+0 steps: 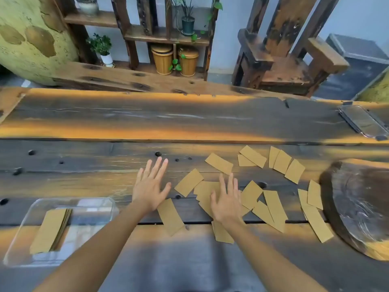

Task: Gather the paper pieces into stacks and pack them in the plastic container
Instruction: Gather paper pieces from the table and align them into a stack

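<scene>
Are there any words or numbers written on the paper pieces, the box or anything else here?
None: no word, number or sign can be read anywhere.
Loose paper pieces: plain brown, no print.
Stack in the plastic container: plain too.
Clear lid at the far right: no label shows.
Baskets and plant pots behind: no writing shows.

Scattered tan paper pieces (277, 209); stack (50, 230) in clear container (105, 204).
</scene>
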